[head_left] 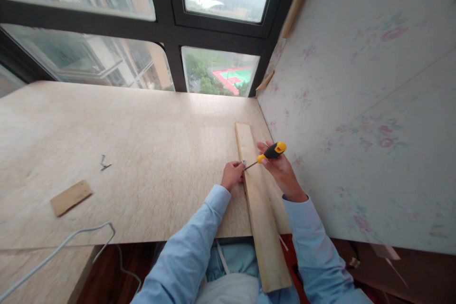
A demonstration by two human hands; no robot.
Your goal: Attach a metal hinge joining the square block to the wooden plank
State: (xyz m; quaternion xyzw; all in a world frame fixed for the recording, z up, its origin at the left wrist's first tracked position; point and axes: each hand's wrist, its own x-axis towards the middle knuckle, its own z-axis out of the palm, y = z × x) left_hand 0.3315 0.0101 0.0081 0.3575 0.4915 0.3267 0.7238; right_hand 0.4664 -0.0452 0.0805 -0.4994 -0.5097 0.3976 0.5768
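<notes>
My right hand (pixel 281 171) is closed round a screwdriver (pixel 272 152) with a yellow and black handle. Its thin shaft slants down to the left, and the tip is at a small metal piece (pixel 243 163) on the left edge of a long wooden board (pixel 261 209). The fingers of my left hand (pixel 233 173) pinch at that same spot, against the board's edge; the small piece is partly hidden by them. The board lies on the stone-like sill, its near end sticking out past the front edge over my lap.
On the sill (pixel 160 152) to the left lie a few small metal pieces (pixel 104 164) and a flat brown piece (pixel 71 197). A pale cable (pixel 71 235) loops at the lower left. The papered wall (pixel 356 104) rises close on the right, with windows (pixel 221 71) behind.
</notes>
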